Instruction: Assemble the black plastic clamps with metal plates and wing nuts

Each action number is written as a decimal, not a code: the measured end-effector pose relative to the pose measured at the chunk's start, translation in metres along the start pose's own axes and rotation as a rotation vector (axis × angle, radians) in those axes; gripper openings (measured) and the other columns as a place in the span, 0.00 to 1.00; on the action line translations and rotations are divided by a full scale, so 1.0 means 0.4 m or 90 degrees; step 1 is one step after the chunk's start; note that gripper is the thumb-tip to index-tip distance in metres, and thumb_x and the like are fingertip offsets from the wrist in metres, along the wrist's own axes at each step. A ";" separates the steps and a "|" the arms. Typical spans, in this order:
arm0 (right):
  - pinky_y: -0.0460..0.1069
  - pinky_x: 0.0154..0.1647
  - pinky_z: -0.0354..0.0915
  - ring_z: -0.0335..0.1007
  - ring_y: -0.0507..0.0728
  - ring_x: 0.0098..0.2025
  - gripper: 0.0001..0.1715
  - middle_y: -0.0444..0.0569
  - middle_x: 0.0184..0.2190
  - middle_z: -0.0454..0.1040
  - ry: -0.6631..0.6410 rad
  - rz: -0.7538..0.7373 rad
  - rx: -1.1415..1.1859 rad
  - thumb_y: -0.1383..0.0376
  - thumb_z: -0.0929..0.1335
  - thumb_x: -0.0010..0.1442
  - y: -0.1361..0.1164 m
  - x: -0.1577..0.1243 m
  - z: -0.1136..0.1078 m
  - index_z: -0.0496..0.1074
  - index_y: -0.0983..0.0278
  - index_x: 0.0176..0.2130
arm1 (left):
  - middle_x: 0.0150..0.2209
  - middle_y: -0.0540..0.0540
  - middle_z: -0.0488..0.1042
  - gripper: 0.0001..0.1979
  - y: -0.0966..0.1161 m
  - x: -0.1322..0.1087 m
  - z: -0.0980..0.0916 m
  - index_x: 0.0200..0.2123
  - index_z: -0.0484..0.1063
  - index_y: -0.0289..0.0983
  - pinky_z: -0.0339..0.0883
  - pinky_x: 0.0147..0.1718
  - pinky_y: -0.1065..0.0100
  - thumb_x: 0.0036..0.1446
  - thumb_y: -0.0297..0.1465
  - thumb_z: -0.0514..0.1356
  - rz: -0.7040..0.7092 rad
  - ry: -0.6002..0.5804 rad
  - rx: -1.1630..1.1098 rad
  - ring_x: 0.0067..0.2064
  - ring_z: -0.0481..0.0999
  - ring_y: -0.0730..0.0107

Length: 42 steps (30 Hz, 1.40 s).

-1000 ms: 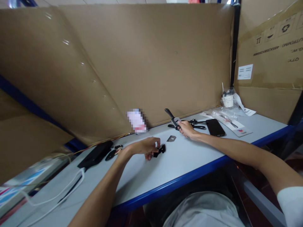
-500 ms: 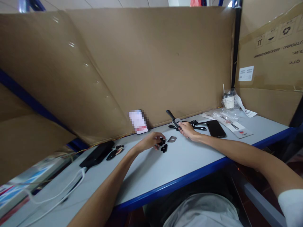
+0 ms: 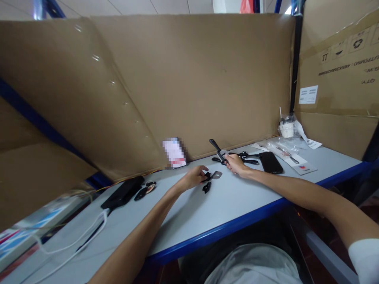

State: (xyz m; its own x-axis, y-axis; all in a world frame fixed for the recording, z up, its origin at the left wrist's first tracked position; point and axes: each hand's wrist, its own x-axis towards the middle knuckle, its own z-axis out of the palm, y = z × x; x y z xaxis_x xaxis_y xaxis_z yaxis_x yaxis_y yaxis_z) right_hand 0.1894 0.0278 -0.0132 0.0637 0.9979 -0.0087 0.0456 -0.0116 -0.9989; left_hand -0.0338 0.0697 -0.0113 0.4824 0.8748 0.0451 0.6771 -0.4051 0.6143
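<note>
My right hand [image 3: 235, 163] is closed around a black-handled spokeshave [image 3: 214, 145], tilted with one handle up to the left. A flat grey piece [image 3: 224, 152] shows beside its grip. The fingertips of my left hand [image 3: 194, 177] are closed on a small black metal part [image 3: 207, 176], low over the table. That part is at the left edge of a grey metal blade [image 3: 218, 174] with a hole through it. Just below lies a second small black part [image 3: 206, 187]. More black spokeshaves [image 3: 251, 161] rest behind my right hand, partly hidden by it.
On the grey table [image 3: 183, 221], a black phone [image 3: 271, 162] lies right of the spokeshaves, near a packaging card [image 3: 304, 167] and a bagged cup [image 3: 286, 128]. Another phone [image 3: 174, 153] leans on the cardboard wall [image 3: 189, 79]. At left are a black case [image 3: 124, 192] and white cable [image 3: 100, 225].
My left hand has shifted slightly right, bringing the small black part up to the blade's left edge. My right hand keeps its hold on the spokeshave, and the view has tilted slightly.
</note>
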 end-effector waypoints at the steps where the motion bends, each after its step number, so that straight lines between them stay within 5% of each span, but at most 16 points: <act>1: 0.43 0.09 0.42 0.45 0.45 0.10 0.22 0.35 0.12 0.56 -0.001 0.000 0.000 0.59 0.60 0.74 0.000 0.001 0.000 0.63 0.64 0.28 | 0.23 0.52 0.72 0.12 0.001 0.002 -0.006 0.37 0.73 0.35 0.62 0.25 0.70 0.47 0.30 0.59 -0.005 0.020 0.033 0.25 0.72 0.71; 3: 0.43 0.09 0.42 0.45 0.45 0.10 0.22 0.35 0.12 0.56 -0.001 0.001 -0.002 0.60 0.59 0.74 0.002 0.003 0.000 0.63 0.64 0.28 | 0.21 0.52 0.70 0.05 0.005 0.006 -0.017 0.30 0.69 0.36 0.61 0.24 0.70 0.49 0.32 0.59 -0.012 0.059 0.063 0.24 0.72 0.71; 7: 0.43 0.10 0.43 0.46 0.46 0.10 0.22 0.35 0.13 0.57 0.000 -0.003 -0.009 0.58 0.60 0.74 0.008 0.007 -0.001 0.63 0.64 0.29 | 0.23 0.53 0.70 0.12 0.027 0.000 -0.023 0.31 0.60 0.39 0.61 0.19 0.72 0.55 0.39 0.59 -0.016 0.120 -0.103 0.20 0.72 0.72; 14: 0.43 0.15 0.46 0.49 0.46 0.13 0.23 0.38 0.13 0.59 0.003 -0.042 -0.070 0.57 0.61 0.73 0.007 -0.003 0.002 0.64 0.64 0.27 | 0.27 0.49 0.73 0.23 0.104 -0.037 0.014 0.35 0.60 0.38 0.70 0.23 0.67 0.50 0.49 0.64 0.060 0.085 -0.287 0.25 0.76 0.68; 19: 0.43 0.25 0.54 0.63 0.50 0.22 0.25 0.43 0.15 0.64 0.000 -0.162 -0.203 0.65 0.64 0.70 0.003 -0.013 0.024 0.65 0.64 0.20 | 0.33 0.45 0.73 0.17 0.146 -0.054 0.033 0.30 0.67 0.38 0.72 0.37 0.63 0.56 0.46 0.59 0.108 0.286 -0.088 0.37 0.74 0.63; 23: 0.43 0.25 0.55 0.62 0.49 0.21 0.26 0.43 0.16 0.65 -0.046 -0.179 -0.201 0.67 0.63 0.70 0.000 -0.030 0.046 0.65 0.65 0.20 | 0.42 0.41 0.76 0.13 0.162 -0.078 0.033 0.35 0.70 0.38 0.69 0.49 0.58 0.65 0.39 0.53 0.208 0.418 0.137 0.47 0.74 0.58; 29: 0.42 0.14 0.47 0.51 0.46 0.12 0.23 0.39 0.14 0.59 -0.097 -0.076 -0.076 0.61 0.62 0.73 -0.024 -0.065 0.044 0.64 0.64 0.26 | 0.57 0.39 0.75 0.17 0.141 -0.072 0.031 0.53 0.71 0.38 0.61 0.62 0.55 0.70 0.32 0.46 0.399 0.251 0.293 0.62 0.71 0.59; 38: 0.43 0.10 0.43 0.47 0.46 0.11 0.22 0.38 0.13 0.59 -0.087 -0.043 -0.051 0.61 0.61 0.73 -0.027 -0.069 0.038 0.64 0.65 0.27 | 0.49 0.37 0.79 0.17 0.134 -0.064 0.021 0.46 0.76 0.38 0.63 0.55 0.53 0.70 0.35 0.48 0.358 0.243 0.351 0.54 0.73 0.55; 42: 0.44 0.14 0.46 0.50 0.47 0.12 0.23 0.39 0.14 0.60 -0.075 -0.078 -0.114 0.63 0.61 0.73 -0.017 -0.065 0.044 0.65 0.64 0.25 | 0.42 0.40 0.79 0.16 0.142 -0.060 0.030 0.42 0.75 0.38 0.63 0.49 0.56 0.69 0.37 0.49 0.283 0.318 0.323 0.47 0.70 0.56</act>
State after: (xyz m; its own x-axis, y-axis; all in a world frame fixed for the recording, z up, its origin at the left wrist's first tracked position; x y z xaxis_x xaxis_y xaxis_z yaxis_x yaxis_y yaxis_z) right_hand 0.1698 0.0032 -0.0069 -0.0695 0.9929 0.0968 0.2228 0.1100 -0.9686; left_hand -0.0003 0.0223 0.0132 0.5416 0.5711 0.6169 0.7075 -0.7060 0.0324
